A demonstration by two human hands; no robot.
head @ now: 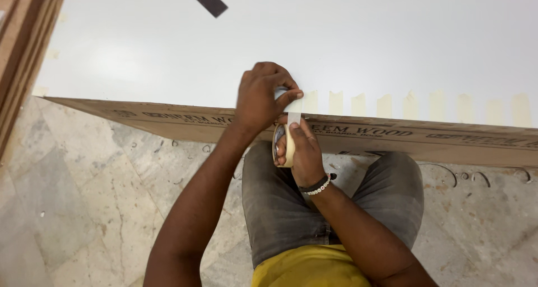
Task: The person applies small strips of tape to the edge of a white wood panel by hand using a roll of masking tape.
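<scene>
Our right hand (302,152) gripped the masking tape roll (282,146). At 12 o'clock from it, our left hand (262,96) pinched its strip (294,114) against the white board (336,40).

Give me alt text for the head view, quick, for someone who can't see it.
Looking down, the right hand holds a roll of masking tape while the left hand presses a pulled strip onto the edge of a white board. A row of tape strips already lines that edge to the right; the person crouches on a marble floor.
</scene>
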